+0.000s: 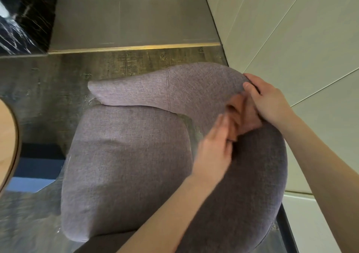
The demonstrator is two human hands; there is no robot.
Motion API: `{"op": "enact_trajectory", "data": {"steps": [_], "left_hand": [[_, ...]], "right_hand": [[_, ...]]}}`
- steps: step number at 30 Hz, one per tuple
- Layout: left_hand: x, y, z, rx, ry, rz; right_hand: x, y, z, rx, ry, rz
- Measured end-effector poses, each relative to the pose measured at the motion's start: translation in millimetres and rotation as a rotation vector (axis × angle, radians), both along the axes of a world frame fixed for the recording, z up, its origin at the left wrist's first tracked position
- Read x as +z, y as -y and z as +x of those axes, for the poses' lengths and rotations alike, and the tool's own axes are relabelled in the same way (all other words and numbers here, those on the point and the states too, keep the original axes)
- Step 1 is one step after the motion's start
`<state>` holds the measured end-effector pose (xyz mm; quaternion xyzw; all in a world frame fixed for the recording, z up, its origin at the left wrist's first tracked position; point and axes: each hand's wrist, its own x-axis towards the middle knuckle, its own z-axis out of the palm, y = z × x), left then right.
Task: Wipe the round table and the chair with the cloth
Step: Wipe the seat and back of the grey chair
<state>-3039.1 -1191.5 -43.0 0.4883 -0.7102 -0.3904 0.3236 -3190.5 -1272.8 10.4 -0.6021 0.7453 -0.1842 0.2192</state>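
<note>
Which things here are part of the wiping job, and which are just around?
Part of the job:
chair
cloth
round table, only its edge showing
left hand
right hand

Just around:
wooden floor
white wall panels
black marble slab

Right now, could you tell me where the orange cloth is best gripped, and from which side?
Grip the bunched fold of the cloth showing between the left hand and right hand, coming from the seat side; the rest seems pressed against the chair backrest, so that raised fold is the only free part.
</note>
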Motion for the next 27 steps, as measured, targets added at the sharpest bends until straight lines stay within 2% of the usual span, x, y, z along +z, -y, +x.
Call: {"op": "enact_trajectory", "data": {"steps": [3,7,11,12,15,16,17,19,22,24,27], "left_hand": [[-6.2,-21.8,-9.6,-0.118,0.057,-0.01],[-35.4,-32.1,-4.6,-0.11,0.072,0.0],[-60.3,-40.8,15.9,-0.213,0.133,0.208],[-69.8,-42.9,26.3,-0.263,0.216,0.276],[-88.3,-48.9,68.1,-0.536,0.688,0.502],[-90.1,-49.1,82.9,-0.556,0.786,0.564],[-90.6,-47.9,96.3,-0.493,0.806,0.626],[-82.2,-39.8,111.5,-0.228,0.665,0.692],[-55.4,-14.7,87.0,0.066,0.321,0.449],[-29.0,-4.8,52.9,0.077,0.118,0.25],[-10.7,-26.6,13.3,-0.093,-0.01,0.088]], "right_hand": [[-0.1,-0.3,-0.6,-0.012,0.005,0.005],[-3.3,1.4,-1.2,-0.012,-0.03,0.02],[-2.6,1.5,-0.3,-0.017,-0.032,0.02],[-2.0,0.9,0.1,-0.019,-0.032,0.02],[-1.9,-1.0,0.7,-0.015,-0.042,0.023],[-2.3,-0.6,0.4,-0.011,-0.039,0.021],[-2.7,-0.6,-0.1,-0.01,-0.033,0.019],[-2.9,-1.1,-0.5,-0.017,-0.02,0.017],[-1.9,-2.0,-0.2,-0.025,-0.017,0.014],[-1.7,-1.6,-0.4,-0.028,-0.021,0.014],[-0.8,-0.8,-0.8,-0.029,-0.015,0.008]]}}
